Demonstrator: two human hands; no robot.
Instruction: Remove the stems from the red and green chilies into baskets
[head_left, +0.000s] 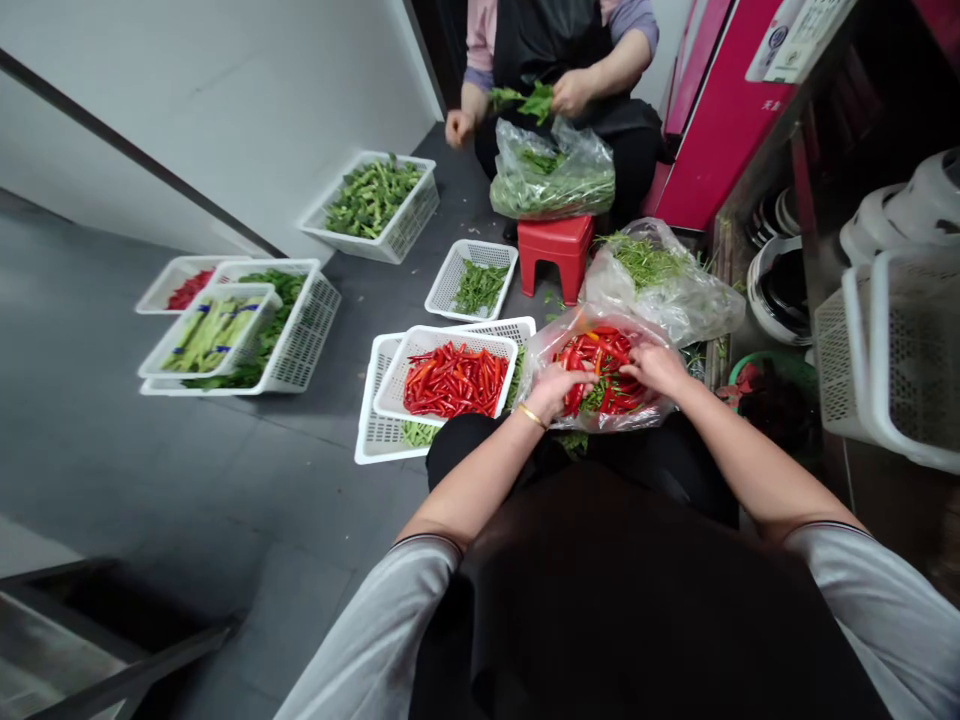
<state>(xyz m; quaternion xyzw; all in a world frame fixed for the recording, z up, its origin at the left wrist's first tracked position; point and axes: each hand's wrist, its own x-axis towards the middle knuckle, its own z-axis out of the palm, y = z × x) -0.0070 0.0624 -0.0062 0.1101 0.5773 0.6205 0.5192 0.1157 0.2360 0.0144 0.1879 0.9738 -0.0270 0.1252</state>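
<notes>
A clear plastic bag (536,350) lies open on my lap, full of red chili peppers (611,345) with green stems. My left hand (559,390), with a gold bracelet at the wrist, reaches into its left side, fingers closed around red chilies. From the right, my right hand (656,368) pinches a red chili at the top of the pile; its fingertips are partly hidden. Just left of the bag, a white basket (386,395) of loose red chilies (457,380) rests on a larger white basket (367,440) containing green vegetables.
Across from me a person's hand (574,93) holds leafy greens above a bag (510,200) on a red stool (555,235). White vegetable baskets (386,245) stand at left. Another bag of greens (705,300) lies ahead right. Stacked white baskets (874,350) stand at right.
</notes>
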